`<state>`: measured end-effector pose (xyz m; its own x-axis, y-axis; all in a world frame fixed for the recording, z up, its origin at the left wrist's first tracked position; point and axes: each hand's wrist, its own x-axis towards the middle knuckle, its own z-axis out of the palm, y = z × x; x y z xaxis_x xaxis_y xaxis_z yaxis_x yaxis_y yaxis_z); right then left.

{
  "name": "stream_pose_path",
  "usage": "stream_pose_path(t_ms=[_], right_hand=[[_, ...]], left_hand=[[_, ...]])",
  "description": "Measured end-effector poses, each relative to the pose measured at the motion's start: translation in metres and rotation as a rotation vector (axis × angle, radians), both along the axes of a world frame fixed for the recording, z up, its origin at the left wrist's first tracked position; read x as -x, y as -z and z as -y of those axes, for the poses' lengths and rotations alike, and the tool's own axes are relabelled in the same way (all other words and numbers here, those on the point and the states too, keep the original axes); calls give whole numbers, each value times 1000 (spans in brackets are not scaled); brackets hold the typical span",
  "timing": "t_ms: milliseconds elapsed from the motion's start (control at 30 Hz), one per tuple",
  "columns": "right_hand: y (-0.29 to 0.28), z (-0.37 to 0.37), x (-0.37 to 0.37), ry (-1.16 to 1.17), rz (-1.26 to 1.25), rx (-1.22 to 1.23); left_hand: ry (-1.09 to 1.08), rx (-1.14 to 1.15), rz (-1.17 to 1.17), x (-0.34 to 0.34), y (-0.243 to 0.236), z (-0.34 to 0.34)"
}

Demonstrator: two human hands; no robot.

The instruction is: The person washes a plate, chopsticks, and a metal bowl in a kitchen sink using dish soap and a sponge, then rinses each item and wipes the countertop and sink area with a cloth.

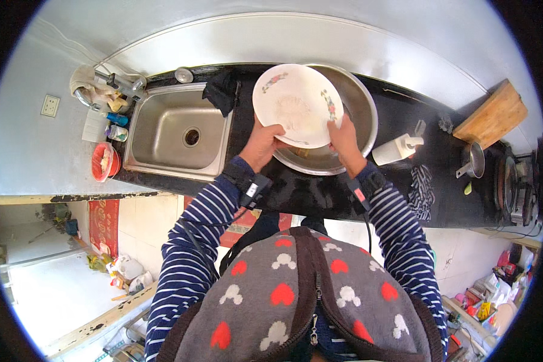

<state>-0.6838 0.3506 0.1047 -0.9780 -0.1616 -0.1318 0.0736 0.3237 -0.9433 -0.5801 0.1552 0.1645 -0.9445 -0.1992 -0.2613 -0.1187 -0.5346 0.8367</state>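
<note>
White plate, upper centre, is clamped at its rim by left hand and right hand, overlapping the steel basin; this apparent holding step calls for steady grip next.

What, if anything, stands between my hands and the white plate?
Nothing visible. The left hand and right hand both directly grip the white plate along its near edge; the metal basin shows behind the plate, not between.
</note>
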Motion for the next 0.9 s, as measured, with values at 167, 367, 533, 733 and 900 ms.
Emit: stream_pose_path(t_ms=[167,367,533,733,900], right_hand=[[-10,21,-39,26,202,152],[-2,14,-17,177,-463,-463],[-13,41,-62,-124,-843,-964],[-43,64,-119,-475,-601,-524],[-46,17,-108,-594,-696,-723]], left_hand=[[57,-42,55,-3,21,22],[307,-34,95,7,18,52],[389,-24,147,12,10,60],[472,-65,171,19,19,75],[548,72,232,15,2,98]])
